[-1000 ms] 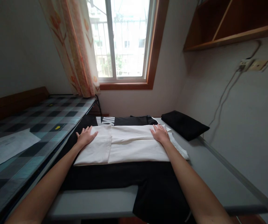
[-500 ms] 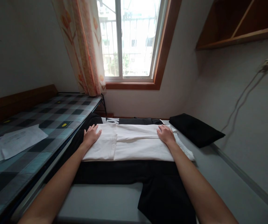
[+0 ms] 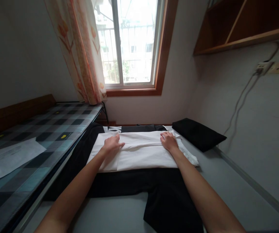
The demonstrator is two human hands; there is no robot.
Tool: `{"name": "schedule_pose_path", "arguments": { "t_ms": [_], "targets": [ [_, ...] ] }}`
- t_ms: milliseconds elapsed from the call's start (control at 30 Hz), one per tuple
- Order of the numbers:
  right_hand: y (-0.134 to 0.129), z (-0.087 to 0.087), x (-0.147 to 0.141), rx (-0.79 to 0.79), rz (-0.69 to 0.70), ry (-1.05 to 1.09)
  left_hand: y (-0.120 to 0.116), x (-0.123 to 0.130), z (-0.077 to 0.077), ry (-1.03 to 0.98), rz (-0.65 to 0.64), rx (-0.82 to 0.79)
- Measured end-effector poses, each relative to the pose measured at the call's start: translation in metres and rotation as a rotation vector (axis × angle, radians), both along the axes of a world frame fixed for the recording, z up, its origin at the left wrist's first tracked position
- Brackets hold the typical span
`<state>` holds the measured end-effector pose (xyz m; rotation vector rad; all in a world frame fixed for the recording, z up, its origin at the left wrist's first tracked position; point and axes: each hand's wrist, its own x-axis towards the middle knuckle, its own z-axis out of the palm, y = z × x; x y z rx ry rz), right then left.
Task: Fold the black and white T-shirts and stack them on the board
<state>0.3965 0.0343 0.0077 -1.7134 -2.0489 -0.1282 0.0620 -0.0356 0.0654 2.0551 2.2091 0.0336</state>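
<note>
A folded white shirt (image 3: 139, 159) lies in a flat strip across a spread black garment (image 3: 129, 183) with white lettering at its far edge. My left hand (image 3: 112, 144) rests on the shirt's left part, by the crosswise folded edge, its thumb stretched out apart from the bent fingers. Toward the right end, my right hand (image 3: 169, 141) has its fingers curled in on the shirt's far edge, with a bit of white cloth at the fingertips. A looser part of the shirt sticks out to the right, beyond the right wrist.
A folded black cloth (image 3: 197, 134) lies at the back right of the pale bed surface (image 3: 115, 213). On the left, papers (image 3: 18, 157) lie on a checked mattress (image 3: 57, 136). A curtain (image 3: 81, 58) hangs by the window. Cables (image 3: 239, 100) run down the right wall below a wooden shelf (image 3: 241, 37).
My left hand has moved right, from the shirt's left end to its crosswise fold. The fingers of my right hand have curled in at nearly the same spot. The view has shifted slightly.
</note>
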Motion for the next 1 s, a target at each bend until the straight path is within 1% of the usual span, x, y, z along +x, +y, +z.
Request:
{"name": "schedule_pose_path", "arguments": {
  "t_ms": [100,233,367,500,600,767,867,1000],
  "targets": [
    [0.001,-0.001,0.001,-0.009,-0.001,0.014,0.004,-0.001,0.0,-0.009,0.01,-0.012],
    [0.001,-0.002,0.001,-0.012,-0.003,0.036,0.001,0.0,0.003,0.012,-0.004,-0.03],
    [0.001,-0.001,0.001,-0.021,-0.004,0.039,-0.002,0.005,0.005,0.051,-0.043,0.024],
    [0.0,0.0,0.0,-0.026,-0.009,0.037,-0.001,0.007,0.005,0.003,-0.083,0.069],
    [-0.001,0.001,0.0,-0.024,-0.01,0.036,0.002,0.008,0.001,-0.093,-0.112,0.081],
    [-0.001,0.002,-0.001,-0.032,-0.012,0.04,0.005,0.013,-0.011,-0.177,-0.082,0.099],
    [-0.001,0.001,-0.001,-0.033,-0.014,0.038,0.009,0.007,-0.012,-0.235,-0.118,0.117],
    [-0.002,0.001,-0.001,-0.029,-0.015,0.037,0.02,-0.021,-0.002,-0.349,-0.186,0.147]
  ]
}}
